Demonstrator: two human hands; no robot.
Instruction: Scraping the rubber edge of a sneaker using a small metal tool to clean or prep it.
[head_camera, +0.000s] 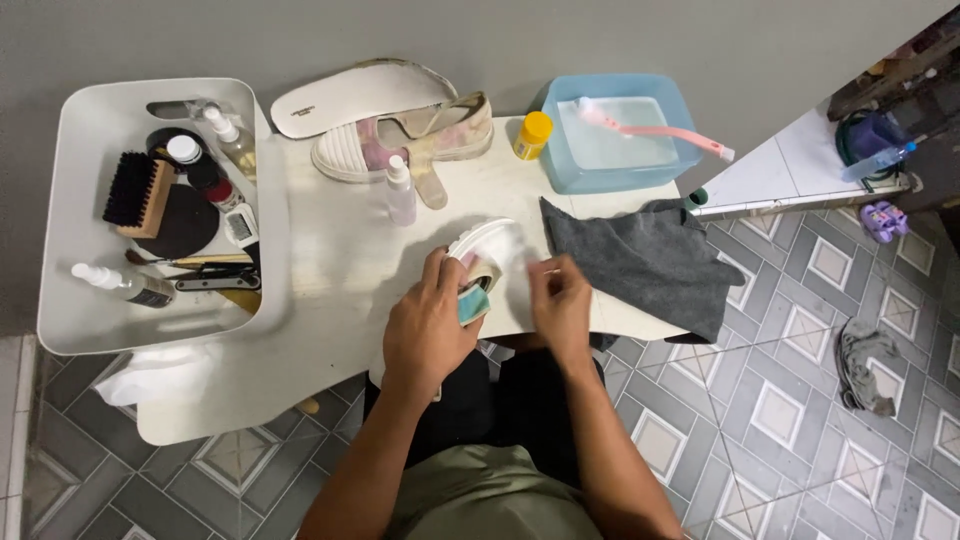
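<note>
Shoe (487, 250) cleaning, both hands engaged.
Your left hand (430, 325) clasps the light, stiff-soled shoe; right hand (562, 305) pinches a blurred white wipe.

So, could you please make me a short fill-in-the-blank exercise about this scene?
1. The left hand holds a white ____ at the table's edge.
2. The pink toothbrush lies across the ____ tub.
3. The small bottle beside that tub has a ____ cap.
4. Beside the right hand lies a ____ cloth.

Missing words: shoe; blue; yellow; grey
</note>
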